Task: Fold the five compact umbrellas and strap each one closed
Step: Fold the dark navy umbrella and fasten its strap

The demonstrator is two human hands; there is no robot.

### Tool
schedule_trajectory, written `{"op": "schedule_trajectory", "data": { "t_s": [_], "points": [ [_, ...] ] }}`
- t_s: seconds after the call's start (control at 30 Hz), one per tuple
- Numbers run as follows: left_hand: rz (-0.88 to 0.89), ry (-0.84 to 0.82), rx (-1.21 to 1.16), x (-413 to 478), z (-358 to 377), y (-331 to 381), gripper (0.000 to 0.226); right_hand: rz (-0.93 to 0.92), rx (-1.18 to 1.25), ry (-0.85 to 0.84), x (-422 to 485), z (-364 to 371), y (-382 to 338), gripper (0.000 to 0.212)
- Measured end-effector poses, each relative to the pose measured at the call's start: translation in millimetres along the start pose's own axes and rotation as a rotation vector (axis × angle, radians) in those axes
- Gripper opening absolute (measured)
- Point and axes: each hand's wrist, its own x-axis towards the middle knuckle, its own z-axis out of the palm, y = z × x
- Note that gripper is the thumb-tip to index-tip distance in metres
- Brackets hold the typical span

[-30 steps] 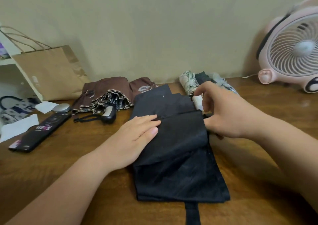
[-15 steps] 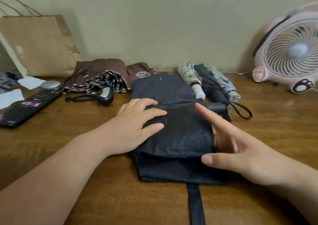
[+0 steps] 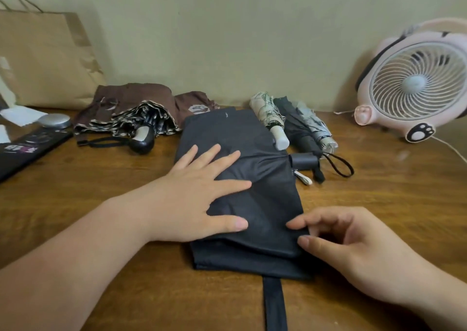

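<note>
Black fabric compact umbrella (image 3: 273, 199) lies flat on the brown wooden surface (image 3: 379, 204), long axis pointing away from me (strap end nearest). My left hand (image 3: 192, 204) presses it, fingers spread. My right hand (image 3: 358, 249) curls at its right edge; pinching or just touching, can't tell.

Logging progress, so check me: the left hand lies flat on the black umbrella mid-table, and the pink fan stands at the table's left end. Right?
Not quite. The head view shows the pink fan at the right end of the table, not the left. The left hand does lie flat on the black umbrella mid-table.
</note>
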Motion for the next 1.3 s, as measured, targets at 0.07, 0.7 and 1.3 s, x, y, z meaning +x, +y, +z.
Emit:
{"op": "schedule_trajectory", "data": {
  "t_s": [0.07, 0.7, 1.3],
  "points": [
    [0.034, -0.036, 0.000, -1.0, 1.3, 2.4, 0.077, 0.034, -0.017, -0.052, -0.3, -0.8, -7.2, 0.019],
    [0.009, 0.001, -0.230, -2.2, -12.5, 5.8, 0.057, -0.417, -1.100, 0.112, 122.7, 4.1, -56.8, 0.054],
    [-0.591, 0.588, -0.750, -84.9, -49.0, 7.7, 0.012, -0.339, -1.087, 0.065, 146.1, 42.5, -9.2, 0.080]
  ]
}}
